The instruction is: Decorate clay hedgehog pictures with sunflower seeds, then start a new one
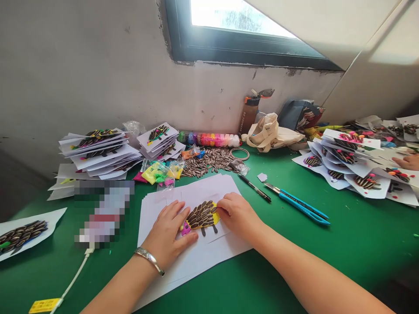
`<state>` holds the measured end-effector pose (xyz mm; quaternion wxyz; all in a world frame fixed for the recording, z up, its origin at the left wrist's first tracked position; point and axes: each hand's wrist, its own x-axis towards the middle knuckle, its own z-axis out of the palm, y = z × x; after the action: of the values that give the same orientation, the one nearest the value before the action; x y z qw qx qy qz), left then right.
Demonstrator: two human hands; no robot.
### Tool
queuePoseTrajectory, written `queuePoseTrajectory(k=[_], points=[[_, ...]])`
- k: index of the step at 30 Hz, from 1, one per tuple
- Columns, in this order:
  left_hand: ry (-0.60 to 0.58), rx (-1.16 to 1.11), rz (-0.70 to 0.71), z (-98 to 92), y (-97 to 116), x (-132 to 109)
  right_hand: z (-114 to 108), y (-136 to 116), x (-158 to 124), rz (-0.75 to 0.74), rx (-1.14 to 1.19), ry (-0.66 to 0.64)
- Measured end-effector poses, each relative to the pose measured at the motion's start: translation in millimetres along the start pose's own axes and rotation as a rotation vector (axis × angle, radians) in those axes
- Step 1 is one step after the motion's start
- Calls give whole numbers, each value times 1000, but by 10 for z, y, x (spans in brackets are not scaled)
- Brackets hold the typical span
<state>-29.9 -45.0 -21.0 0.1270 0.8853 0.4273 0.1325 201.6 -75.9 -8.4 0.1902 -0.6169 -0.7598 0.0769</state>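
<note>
A hedgehog picture made of striped sunflower seeds on yellow clay, with a pink face and dark legs, lies on a stack of white paper. My left hand rests with fingers spread at the pink face end, a silver bracelet on its wrist. At the other end of the body, my right hand pinches at the yellow clay rim. Whatever sits between its fingertips is hidden. Behind the paper lies a loose pile of sunflower seeds, and small bags of coloured clay sit left of it.
A blue utility knife with its blade showing and a black pen lie to the right. Stacks of finished pictures stand at left and right. A bottle and cloth bag stand behind. Another person's hand shows far right.
</note>
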Motion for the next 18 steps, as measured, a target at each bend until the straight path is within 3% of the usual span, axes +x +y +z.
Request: queuePoseTrajectory(k=[11,18], points=[[2,5,6,3,-2,14,-1,2,15,-60,-22,29],[22,-24,0,4,-21,5,-168,352,159,97,-41,101]])
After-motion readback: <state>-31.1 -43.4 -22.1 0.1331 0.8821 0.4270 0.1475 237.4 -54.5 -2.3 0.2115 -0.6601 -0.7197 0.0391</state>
